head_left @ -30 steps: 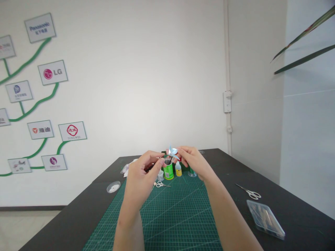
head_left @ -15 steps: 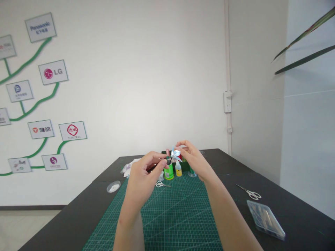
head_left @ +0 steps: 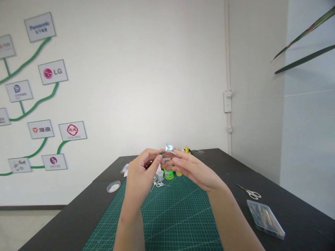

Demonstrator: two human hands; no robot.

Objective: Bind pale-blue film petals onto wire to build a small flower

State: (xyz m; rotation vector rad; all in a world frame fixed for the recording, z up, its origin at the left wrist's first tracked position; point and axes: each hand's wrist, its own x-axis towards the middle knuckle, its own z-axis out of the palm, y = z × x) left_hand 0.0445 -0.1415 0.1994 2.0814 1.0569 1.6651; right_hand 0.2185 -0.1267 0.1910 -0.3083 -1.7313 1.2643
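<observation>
My left hand (head_left: 143,171) is closed, thumb against fingers, on a thin dark stem with a bit of green near its tip. At the stem's upper end sits a shiny pale-blue ribbon flower (head_left: 169,148) with pointed petals. Reaching in from the right, my right hand (head_left: 195,169) has its fingers stretched out and slightly apart, just below and beside the flower. Its fingertips come close to my left fingertips; whether they touch the stem or petals I cannot tell. Both hands are above a green cutting mat (head_left: 180,216).
Behind the hands stand a bright green can (head_left: 169,175) and a yellow-labelled bottle (head_left: 178,174), partly covered. Small white-handled scissors (head_left: 159,184) lie on the mat. On the right are larger scissors (head_left: 252,194) and a clear plastic case (head_left: 265,219); a round dish (head_left: 113,187) sits left.
My right hand has come lower and to the left, its fingers now straighter beneath the flower. The flower has shifted slightly left and up, with my left hand still gripping the stem.
</observation>
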